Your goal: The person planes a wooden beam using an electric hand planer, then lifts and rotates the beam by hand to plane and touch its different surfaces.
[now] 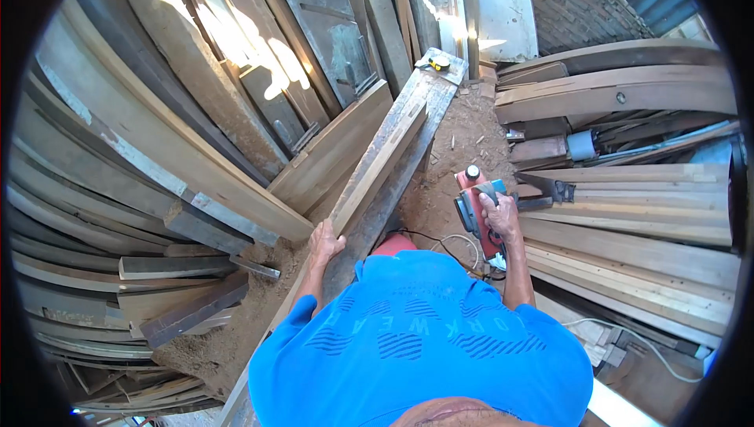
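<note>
My right hand [500, 217] is wrapped round the handle of a red and blue electric planer [468, 212]. The planer is held off to the right of the bench, above the shavings on the ground. With its fingers over the near end of a narrow wooden board [380, 166], my left hand [323, 245] grips that board, thumb on the right side. The board lies lengthwise on a long, worn bench plank [416, 152]. At the plank's far end rests a yellow and black tape measure [438, 63].
Tall planks [228, 50] lean at the back left, and more boards [118, 191] are stacked on the left. Stacked timber [628, 215] fills the right side. Sawdust [463, 133] covers the ground. A dark cord [428, 237] and a pale cable [470, 240] run near my legs.
</note>
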Demonstrator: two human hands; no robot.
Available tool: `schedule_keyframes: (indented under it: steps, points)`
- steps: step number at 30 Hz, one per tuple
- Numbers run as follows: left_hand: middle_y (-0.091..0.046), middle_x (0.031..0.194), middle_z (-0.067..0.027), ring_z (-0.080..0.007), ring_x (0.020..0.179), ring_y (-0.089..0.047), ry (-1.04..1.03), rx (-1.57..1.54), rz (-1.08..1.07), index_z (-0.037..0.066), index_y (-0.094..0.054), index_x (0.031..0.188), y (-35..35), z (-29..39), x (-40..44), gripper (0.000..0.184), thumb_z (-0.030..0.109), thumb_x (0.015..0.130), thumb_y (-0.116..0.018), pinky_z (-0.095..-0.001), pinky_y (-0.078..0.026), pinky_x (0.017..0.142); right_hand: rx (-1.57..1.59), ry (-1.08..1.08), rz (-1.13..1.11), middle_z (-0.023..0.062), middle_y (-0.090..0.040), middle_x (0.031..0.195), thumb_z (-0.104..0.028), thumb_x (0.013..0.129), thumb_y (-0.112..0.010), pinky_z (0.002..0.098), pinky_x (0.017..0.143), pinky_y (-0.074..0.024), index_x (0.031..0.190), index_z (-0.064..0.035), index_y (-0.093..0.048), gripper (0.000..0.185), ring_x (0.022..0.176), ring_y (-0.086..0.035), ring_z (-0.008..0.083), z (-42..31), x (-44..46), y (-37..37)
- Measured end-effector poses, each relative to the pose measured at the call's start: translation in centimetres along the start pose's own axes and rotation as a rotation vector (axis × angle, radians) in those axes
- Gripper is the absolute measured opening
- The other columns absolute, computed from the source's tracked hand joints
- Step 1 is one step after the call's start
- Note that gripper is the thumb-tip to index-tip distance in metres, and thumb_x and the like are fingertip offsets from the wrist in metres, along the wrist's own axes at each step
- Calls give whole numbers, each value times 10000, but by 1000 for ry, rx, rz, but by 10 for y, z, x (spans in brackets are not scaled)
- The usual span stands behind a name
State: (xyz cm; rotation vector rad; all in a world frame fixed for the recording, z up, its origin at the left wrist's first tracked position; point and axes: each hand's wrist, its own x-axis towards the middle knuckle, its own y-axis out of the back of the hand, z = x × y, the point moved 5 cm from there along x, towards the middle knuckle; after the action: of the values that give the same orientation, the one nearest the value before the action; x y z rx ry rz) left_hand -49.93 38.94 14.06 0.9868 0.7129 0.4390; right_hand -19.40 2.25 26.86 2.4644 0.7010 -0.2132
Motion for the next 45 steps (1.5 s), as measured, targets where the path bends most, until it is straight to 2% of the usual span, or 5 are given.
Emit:
schedule_keyframes:
  steps: [24,30,40,44,45]
  points:
    - [-651,1151,-181,-374,1133,-599,344,-14,143,55,-609,1074,-51,142,142,447,216,687,-766,-489,-498,960,-359,308,-772,145,-722,941,-362,948,-607,412,765,-520,1206,-23,-694,435,845,-655,197,-81,433,-57]
    - [-632,1150,-131,-340,1154,-562,475,12,291,103,-617,1117,-49,193,173,447,162,694,-751,-480,-460,949,-210,307,-1040,-24,-534,581,-380,1008,-605,260,432,-373,810,-86,-610,354,459,-480,70,-64,496,-112]
    - [-647,1271,-107,-350,1369,-454,680,-158,95,176,-688,1171,-46,227,198,269,195,945,-542,-561,-273,1165,-214,166,-1230,-14,-577,601,-350,984,-649,254,438,-416,969,-76,-626,276,468,-545,91,-54,511,-122]
    - [-713,950,-17,-258,1096,-604,616,-45,291,208,-723,926,-55,223,198,190,134,753,-699,-484,-423,921,-879,1103,-804,201,-695,907,-401,891,-723,486,769,-542,1242,5,-582,555,852,-692,347,-79,527,-124]
    - [-712,937,-16,-256,1085,-610,607,-50,275,210,-723,928,-55,225,196,201,132,744,-703,-486,-424,922,-1064,982,-769,284,-657,1125,-445,829,-748,530,946,-480,1301,11,-558,684,1099,-618,446,-120,501,-113]
